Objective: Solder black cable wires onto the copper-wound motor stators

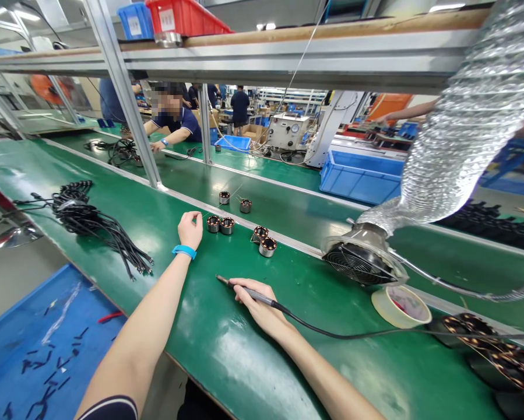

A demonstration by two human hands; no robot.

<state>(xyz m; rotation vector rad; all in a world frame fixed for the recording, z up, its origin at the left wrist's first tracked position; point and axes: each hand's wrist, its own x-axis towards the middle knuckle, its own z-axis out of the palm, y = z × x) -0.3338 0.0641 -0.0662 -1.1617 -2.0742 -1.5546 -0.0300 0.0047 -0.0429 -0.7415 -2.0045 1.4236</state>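
My right hand (259, 303) is closed around a soldering iron (253, 295), its tip pointing left just above the green bench. Farther left, my left hand (190, 230), with a blue band at the wrist, has its fingers pinched together. From the pinch a faint thin strand, which looks like solder wire (224, 201), runs up to the right. Beside those fingers stands a pair of motor stators (220, 224) with copper windings. Another pair of stators (264, 241) sits to the right, touching each other. Two single stators (234, 202) stand beyond the metal rail.
A bundle of black cables (91, 219) lies at left. At right are a fan (360, 256) on a foil duct (445, 134), a roll of tape (400, 306) and several larger stators (484, 344). A blue bin (25, 350) stands below left. Across the bench a co-worker (178, 122) reaches over.
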